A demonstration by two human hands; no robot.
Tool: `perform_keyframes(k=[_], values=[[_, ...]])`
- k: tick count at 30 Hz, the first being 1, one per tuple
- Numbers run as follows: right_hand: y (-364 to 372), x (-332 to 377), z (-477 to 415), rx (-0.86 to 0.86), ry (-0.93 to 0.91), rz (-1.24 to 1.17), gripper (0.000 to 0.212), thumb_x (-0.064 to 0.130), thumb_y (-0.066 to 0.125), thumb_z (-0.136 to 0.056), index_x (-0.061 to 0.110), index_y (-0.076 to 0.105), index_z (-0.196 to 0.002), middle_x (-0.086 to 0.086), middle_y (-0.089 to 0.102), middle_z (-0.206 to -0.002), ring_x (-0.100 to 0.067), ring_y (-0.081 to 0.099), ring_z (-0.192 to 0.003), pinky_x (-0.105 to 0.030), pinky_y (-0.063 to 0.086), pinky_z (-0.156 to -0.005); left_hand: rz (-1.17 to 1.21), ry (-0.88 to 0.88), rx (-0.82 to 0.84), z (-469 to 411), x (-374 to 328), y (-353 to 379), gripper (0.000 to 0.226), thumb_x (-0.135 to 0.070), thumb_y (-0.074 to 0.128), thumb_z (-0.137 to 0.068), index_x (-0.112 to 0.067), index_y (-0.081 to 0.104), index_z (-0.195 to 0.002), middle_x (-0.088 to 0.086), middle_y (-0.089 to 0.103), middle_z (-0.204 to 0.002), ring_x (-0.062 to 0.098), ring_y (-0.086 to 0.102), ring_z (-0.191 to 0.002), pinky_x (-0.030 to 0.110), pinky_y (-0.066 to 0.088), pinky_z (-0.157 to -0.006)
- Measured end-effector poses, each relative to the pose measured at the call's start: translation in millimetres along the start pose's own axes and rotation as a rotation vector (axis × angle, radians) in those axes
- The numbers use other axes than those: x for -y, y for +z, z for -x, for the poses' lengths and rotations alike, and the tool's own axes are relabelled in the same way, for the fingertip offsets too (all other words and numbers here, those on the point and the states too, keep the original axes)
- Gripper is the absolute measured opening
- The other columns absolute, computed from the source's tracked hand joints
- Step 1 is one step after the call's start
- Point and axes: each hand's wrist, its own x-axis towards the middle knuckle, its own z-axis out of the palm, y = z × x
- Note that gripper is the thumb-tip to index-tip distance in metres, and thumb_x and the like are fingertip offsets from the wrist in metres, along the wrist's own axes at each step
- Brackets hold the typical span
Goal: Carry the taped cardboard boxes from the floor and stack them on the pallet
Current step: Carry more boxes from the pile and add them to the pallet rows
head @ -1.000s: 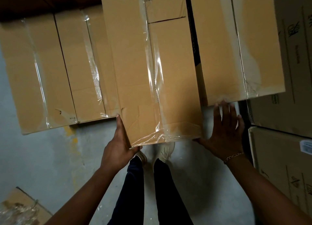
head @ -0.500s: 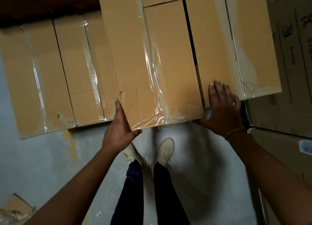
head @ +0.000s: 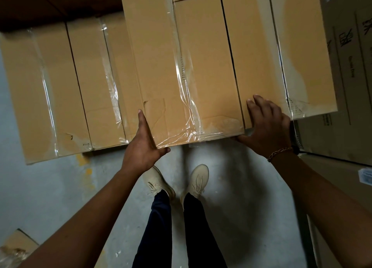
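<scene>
View from a head camera looking down: a person stands on a grey concrete floor point(head: 50, 187) in pale lace-up shoes point(head: 198, 177) and dark trousers, both bare arms reaching forward to a long cardboard box point(head: 203, 66) in the middle of the view; the box is brown, sealed along its top with a strip of wrinkled clear tape point(head: 187, 90), and has a small tear in the card near its near left corner; its near end juts out above the floor, directly ahead of the person's feet; the left hand point(head: 144, 147) is open, fingers straight and pressed flat along the box's left side at the near corner, thumb stretched out under the near bottom edge; the right hand point(head: 265, 126), with a chain bracelet point(head: 278, 153) at the wrist, is also open, its fingers laid loosely over the near corner of the neighbouring box point(head: 302, 46), its thumb reaching left to the middle box's near right corner; neither hand wraps round anything; only a narrow dark gap separates these two boxes, their tops about level; to the left sit lower taped boxes point(head: 60, 86); on the far right are grey printed cartons point(head: 346, 66); a scrap of cardboard point(head: 16, 247) lies at the bottom left.
</scene>
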Motion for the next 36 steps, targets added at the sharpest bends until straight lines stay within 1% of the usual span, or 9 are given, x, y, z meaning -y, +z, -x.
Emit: perform_keyframes(k=[6, 10, 15, 19, 24, 28, 30, 33, 36], values=[[-4.0, 5.8, -7.9, -0.020, 0.048, -0.011, 0.097, 0.065, 0.078, -0.057, 0.023, 0.048, -0.140, 0.002, 0.040, -0.153, -0.030, 0.040, -0.131, -0.050, 0.037, -0.094, 0.036, -0.001, -0.019, -12.0, -3.9, -4.0, 0.138, -0.032, 0.089, -0.074, -0.035, -0.020, -0.158, 0.005, 0.043, -0.158, 0.041, 0.058, -0.123, 0.035, 0.045, -0.085], [-2.5, 7.4, -8.0, -0.025, 0.056, -0.001, 0.096, 0.065, 0.078, -0.056, 0.024, 0.049, -0.138, 0.003, 0.040, -0.152, -0.030, 0.041, -0.130, -0.048, 0.037, -0.093, 0.026, 0.006, -0.014, -13.9, -2.3, -4.8, 0.138, -0.032, 0.089, -0.074, -0.035, -0.021, -0.158, 0.003, 0.040, -0.161, 0.040, 0.056, -0.126, 0.037, 0.046, -0.090], [-0.4, 7.8, -6.2, -0.022, 0.057, -0.002, 0.097, 0.063, 0.079, -0.057, 0.023, 0.047, -0.140, 0.001, 0.038, -0.154, -0.030, 0.039, -0.132, -0.049, 0.036, -0.094, 0.022, 0.011, -0.031, -13.4, 1.4, -2.0, 0.137, -0.032, 0.088, -0.075, -0.035, -0.021, -0.158, 0.004, 0.042, -0.159, 0.040, 0.060, -0.121, 0.037, 0.048, -0.085], [-0.3, 9.6, -4.9, -0.012, 0.057, -0.004, 0.101, 0.063, 0.080, -0.060, 0.020, 0.043, -0.143, -0.003, 0.035, -0.156, -0.032, 0.036, -0.135, -0.052, 0.037, -0.096, -0.001, 0.027, -0.032, -11.9, 4.6, 0.3, 0.135, -0.031, 0.087, -0.076, -0.032, -0.020, -0.158, 0.003, 0.032, -0.164, 0.040, 0.058, -0.123, 0.035, 0.045, -0.083], [-1.1, 11.4, 2.6, 0.056, 0.056, 0.000, 0.119, 0.069, 0.082, -0.059, 0.016, 0.032, -0.153, -0.009, 0.027, -0.162, -0.035, 0.028, -0.146, -0.059, 0.033, -0.106, -0.006, 0.034, 0.000, -4.3, 10.8, 0.9, 0.134, -0.034, 0.086, -0.078, -0.033, -0.021, -0.158, -0.002, 0.020, -0.169, 0.032, 0.045, -0.141, 0.038, 0.046, -0.096], [-2.9, 16.3, 11.7, 0.097, 0.056, 0.006, 0.121, 0.069, 0.081, -0.063, 0.015, 0.026, -0.156, -0.010, 0.023, -0.165, -0.035, 0.025, -0.149, -0.060, 0.028, -0.110, -0.013, 0.050, 0.023, 6.8, 14.8, -2.8, 0.133, -0.037, 0.086, -0.078, -0.033, -0.018, -0.159, -0.001, 0.021, -0.168, 0.028, 0.042, -0.143, 0.037, 0.047, -0.099], [-8.9, 22.1, 17.8, 0.136, 0.043, 0.005, 0.121, 0.070, 0.079, -0.065, 0.016, 0.024, -0.158, -0.009, 0.021, -0.166, -0.034, 0.024, -0.150, -0.061, 0.027, -0.111, 0.002, 0.052, 0.033, 14.4, 14.2, -10.5, 0.132, -0.040, 0.087, -0.077, -0.033, -0.016, -0.160, -0.002, 0.017, -0.169, 0.025, 0.035, -0.148, 0.038, 0.043, -0.107], [-28.5, 37.1, 25.3, 0.210, 0.023, -0.007, 0.119, 0.072, 0.075, -0.069, 0.017, 0.020, -0.160, -0.008, 0.016, -0.167, -0.033, 0.021, -0.151, -0.060, 0.023, -0.115, -0.021, 0.072, 0.026, 30.6, 6.3, -32.9, 0.126, -0.049, 0.084, -0.078, -0.027, -0.007, -0.163, -0.003, 0.010, -0.171, 0.021, 0.020, -0.154, 0.039, 0.031, -0.118], [-68.0, 58.6, 29.2, 0.261, 0.011, -0.037, 0.118, 0.076, 0.069, -0.072, 0.022, 0.012, -0.161, -0.004, 0.008, -0.169, -0.028, 0.014, -0.154, -0.057, 0.018, -0.119, -0.026, 0.081, -0.024, 54.2, -12.9, -70.1, 0.117, -0.063, 0.074, -0.080, -0.024, 0.002, -0.163, -0.003, 0.009, -0.171, 0.019, 0.016, -0.155, 0.045, 0.027, -0.122]])
